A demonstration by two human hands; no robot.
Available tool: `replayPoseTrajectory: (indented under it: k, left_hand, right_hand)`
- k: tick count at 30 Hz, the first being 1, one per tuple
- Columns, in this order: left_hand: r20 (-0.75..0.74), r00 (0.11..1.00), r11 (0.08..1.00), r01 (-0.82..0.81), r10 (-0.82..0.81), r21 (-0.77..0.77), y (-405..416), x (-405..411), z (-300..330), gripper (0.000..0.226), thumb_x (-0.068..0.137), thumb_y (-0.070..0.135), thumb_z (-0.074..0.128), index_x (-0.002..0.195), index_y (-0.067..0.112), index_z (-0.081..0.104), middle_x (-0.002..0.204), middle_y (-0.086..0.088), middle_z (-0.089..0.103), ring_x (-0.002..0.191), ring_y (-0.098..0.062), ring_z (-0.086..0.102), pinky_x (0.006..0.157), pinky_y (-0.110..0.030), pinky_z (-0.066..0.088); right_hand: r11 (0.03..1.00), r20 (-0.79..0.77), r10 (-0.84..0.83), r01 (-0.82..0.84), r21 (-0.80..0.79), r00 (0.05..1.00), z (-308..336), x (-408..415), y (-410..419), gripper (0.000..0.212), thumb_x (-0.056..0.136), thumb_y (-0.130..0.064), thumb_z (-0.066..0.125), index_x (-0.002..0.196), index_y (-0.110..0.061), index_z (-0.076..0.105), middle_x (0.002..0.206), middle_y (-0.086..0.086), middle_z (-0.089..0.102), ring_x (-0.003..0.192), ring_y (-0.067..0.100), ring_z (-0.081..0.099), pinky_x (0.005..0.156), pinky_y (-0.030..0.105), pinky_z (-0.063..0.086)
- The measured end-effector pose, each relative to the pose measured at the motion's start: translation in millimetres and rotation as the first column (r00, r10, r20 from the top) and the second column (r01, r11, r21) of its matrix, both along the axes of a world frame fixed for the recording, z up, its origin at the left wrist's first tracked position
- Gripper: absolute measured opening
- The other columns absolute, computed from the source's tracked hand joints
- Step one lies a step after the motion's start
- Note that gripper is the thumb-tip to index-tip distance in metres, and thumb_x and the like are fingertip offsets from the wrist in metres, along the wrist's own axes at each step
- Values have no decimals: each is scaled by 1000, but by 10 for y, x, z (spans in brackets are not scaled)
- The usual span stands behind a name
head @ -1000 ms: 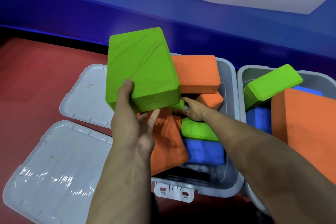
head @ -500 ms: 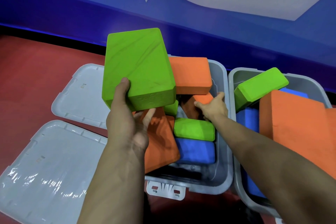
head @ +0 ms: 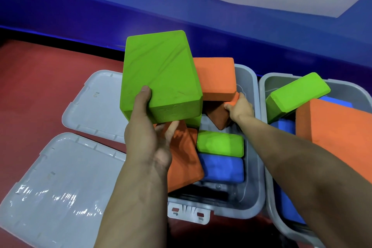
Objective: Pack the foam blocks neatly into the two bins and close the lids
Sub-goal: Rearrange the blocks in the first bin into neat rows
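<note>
Left hand [head: 149, 137]: gripping large green rectangular foam block [head: 161, 74], thumb on the top face, fingers curled beneath the near end. Block held tilted above the left edge of the left grey plastic bin [head: 251, 197].

Right hand [head: 240, 106]: reaching into the far part of the left grey plastic bin, fingers pinching the corner of a small orange foam block [head: 219, 117] standing on edge. Directly above, a flat orange foam block [head: 216, 76] resting across the bin's far rim.

Also inside the left bin: a tilted orange foam slab [head: 185, 157] against the left wall, a small green foam block [head: 220, 143] and a blue foam block [head: 220, 169] lying side by side, touching.

Right grey plastic bin [head: 261, 86], just beside the left one: a tilted green foam block [head: 296, 92], a large orange foam block [head: 332, 127] and blue foam pieces [head: 283, 127] below.

Two grey plastic lids [head: 50, 187] lying flat on the red floor [head: 40, 76], left of the bins, both off.
</note>
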State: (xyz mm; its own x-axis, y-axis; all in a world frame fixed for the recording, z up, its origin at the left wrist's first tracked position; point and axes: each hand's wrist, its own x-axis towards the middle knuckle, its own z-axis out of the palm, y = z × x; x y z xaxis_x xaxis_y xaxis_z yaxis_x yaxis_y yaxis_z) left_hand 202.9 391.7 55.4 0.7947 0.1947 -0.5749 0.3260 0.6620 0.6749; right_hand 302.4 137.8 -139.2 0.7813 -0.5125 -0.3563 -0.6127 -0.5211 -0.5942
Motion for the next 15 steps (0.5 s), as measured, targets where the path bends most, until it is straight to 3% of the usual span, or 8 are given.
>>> replayPoseTrajectory:
  k: [4,7,11,13,15]
  left_hand:
    - [-2,1000,1000,12,-11,14,-11,5,-34,35,85,39,77,116,24,73,110,-2,78,98,-24,75,81,-47,63]
    - [6,1000,999,30,-30,23,-41,-1,-23,32,85,40,77,115,29,73,111,1,77,101,-23,74,82,-46,63]
    - [38,998,997,47,-49,53,-108,-44,37,35,87,38,76,120,30,71,112,4,77,104,-22,73,79,-41,63]
    - [50,997,996,48,-51,71,-139,-75,72,36,87,37,76,121,28,70,111,5,77,105,-22,73,79,-41,63]
    - [41,997,995,61,-64,80,-179,-119,114,32,88,37,76,118,27,71,107,6,78,105,-22,73,80,-41,63]
  right_hand:
    - [998,-16,22,-21,66,1000,55,16,-48,81,94,-30,66,159,-23,17,141,18,54,127,41,51,105,46,44]
    - [974,-39,44,-34,224,998,70,-82,-117,95,94,-27,67,161,-26,0,146,12,51,125,38,54,106,49,45]
    - [919,29,-54,38,393,998,519,-369,-38,62,96,-15,64,150,-17,33,120,10,64,96,27,62,91,47,54]
    - [841,39,-156,112,530,987,794,-563,35,54,99,-12,58,149,-12,36,118,9,64,96,24,63,93,40,53]
    - [710,17,-242,165,684,970,1101,-750,135,49,102,-17,56,148,-13,41,128,9,64,105,23,66,96,36,52]
